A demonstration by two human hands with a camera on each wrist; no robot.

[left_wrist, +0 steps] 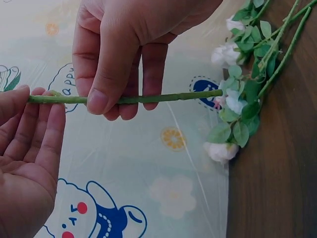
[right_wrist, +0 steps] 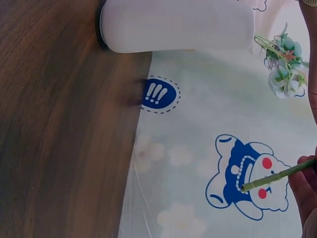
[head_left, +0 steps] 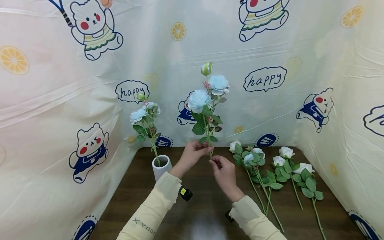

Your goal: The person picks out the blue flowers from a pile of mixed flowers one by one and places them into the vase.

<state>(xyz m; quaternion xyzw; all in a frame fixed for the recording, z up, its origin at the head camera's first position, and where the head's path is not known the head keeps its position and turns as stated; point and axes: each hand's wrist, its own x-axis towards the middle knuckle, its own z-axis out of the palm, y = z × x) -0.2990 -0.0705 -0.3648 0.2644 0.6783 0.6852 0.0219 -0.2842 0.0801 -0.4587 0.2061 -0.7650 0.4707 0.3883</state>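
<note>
Upright over the table, an artificial flower stem [head_left: 207,128] with two pale blue blooms and a green bud is held in both hands. My left hand [head_left: 193,155] pinches the stem just under its leaves. Slightly lower, my right hand [head_left: 225,173] pinches it between thumb and fingers. In the left wrist view the bare green stem [left_wrist: 185,95] runs past the right hand [left_wrist: 121,49] to its cut end. To the left, a white vase [head_left: 162,168] holds another blue flower stem [head_left: 147,120]. Only part of a hand shows at the right wrist view's edge.
Several white roses [head_left: 286,152] and a blue flower stem [head_left: 253,158] lie on the right of the dark wooden table [head_left: 198,213]. A patterned cloth [head_left: 192,46] hangs behind and at both sides of the table.
</note>
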